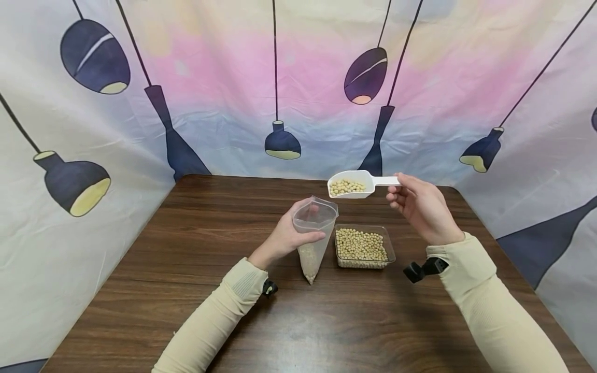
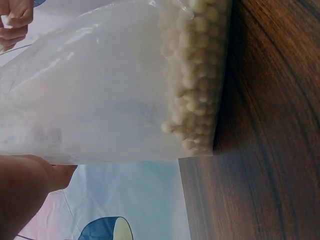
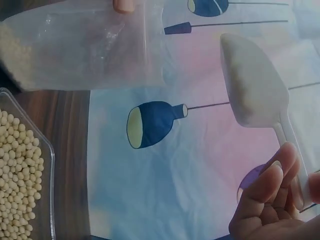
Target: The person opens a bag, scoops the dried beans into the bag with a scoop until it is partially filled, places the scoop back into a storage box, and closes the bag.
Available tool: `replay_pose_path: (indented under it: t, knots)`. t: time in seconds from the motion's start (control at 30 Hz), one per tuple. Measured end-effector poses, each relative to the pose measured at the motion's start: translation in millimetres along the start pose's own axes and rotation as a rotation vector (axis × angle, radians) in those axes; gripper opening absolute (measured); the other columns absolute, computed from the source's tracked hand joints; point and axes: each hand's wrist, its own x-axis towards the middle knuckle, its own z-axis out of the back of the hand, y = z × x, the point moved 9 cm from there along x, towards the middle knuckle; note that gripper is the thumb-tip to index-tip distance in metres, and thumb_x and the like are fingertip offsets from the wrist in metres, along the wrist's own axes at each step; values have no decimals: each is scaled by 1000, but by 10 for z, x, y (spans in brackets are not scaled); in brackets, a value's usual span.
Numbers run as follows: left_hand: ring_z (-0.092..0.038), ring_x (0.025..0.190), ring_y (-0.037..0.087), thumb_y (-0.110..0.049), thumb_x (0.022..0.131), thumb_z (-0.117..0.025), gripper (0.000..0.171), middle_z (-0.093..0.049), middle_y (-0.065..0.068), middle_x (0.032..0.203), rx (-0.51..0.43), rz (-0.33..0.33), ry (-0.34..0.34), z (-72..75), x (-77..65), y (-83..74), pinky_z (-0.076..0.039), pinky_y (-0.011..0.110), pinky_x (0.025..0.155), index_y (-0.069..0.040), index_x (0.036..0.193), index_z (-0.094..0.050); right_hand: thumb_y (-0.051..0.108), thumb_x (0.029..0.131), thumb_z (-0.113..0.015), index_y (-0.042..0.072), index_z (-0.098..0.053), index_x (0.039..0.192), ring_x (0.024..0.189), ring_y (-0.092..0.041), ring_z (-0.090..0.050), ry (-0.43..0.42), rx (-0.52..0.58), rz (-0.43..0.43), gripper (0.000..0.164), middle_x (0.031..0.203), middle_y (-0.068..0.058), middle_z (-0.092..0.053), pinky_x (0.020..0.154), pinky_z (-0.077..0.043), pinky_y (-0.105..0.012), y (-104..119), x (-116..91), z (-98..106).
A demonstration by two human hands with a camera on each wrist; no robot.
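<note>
My left hand [image 1: 290,231] grips a clear plastic bag [image 1: 318,241] near its top, thumb in front, and the bag's mouth gapes upward. Soybeans [image 2: 195,75] fill the bottom of the bag in the left wrist view. By its handle, my right hand [image 1: 422,207] pinches a white plastic scoop [image 1: 368,192]; the right wrist view shows the scoop's underside [image 3: 252,82]. Soybeans [image 1: 346,187] lie in the scoop, which is held level, above and a little right of the bag's mouth. Below it, a clear plastic container [image 1: 391,255] of soybeans stands just right of the bag.
Under everything is a dark brown wood-grain table [image 1: 196,243]. A cloth backdrop [image 1: 224,77] printed with hanging lamps rises behind the table and along both sides. Each wrist carries a small black camera, such as the right wrist camera [image 1: 422,269].
</note>
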Motion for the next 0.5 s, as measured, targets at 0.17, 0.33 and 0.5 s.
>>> replay_pose_path:
  t: [0.17, 0.33, 0.5]
  knots:
    - [-47, 124, 43, 7, 80, -72, 81, -46, 28, 136, -12, 3, 8, -34, -38, -192, -48, 38, 95, 3, 148, -29, 21, 102, -51, 2, -50, 115, 75, -13, -61, -18, -47, 47, 23, 86, -4, -62, 69, -50, -21, 62, 8, -69]
    - [-47, 123, 43, 5, 80, -73, 79, -48, 28, 135, 1, -5, 17, -52, -59, -298, -48, 38, 95, 5, 147, -31, 22, 102, -52, 0, -44, 120, 75, -13, -60, -36, -77, 64, 30, 86, -3, -62, 69, -49, -21, 99, 5, -98]
    - [-48, 123, 43, 6, 80, -73, 79, -48, 27, 135, 16, -4, 19, -52, -46, -268, -47, 37, 94, 4, 148, -31, 21, 101, -54, -2, -46, 118, 74, -13, -61, -64, -87, 106, 30, 85, -4, -63, 67, -50, -21, 149, -1, -105]
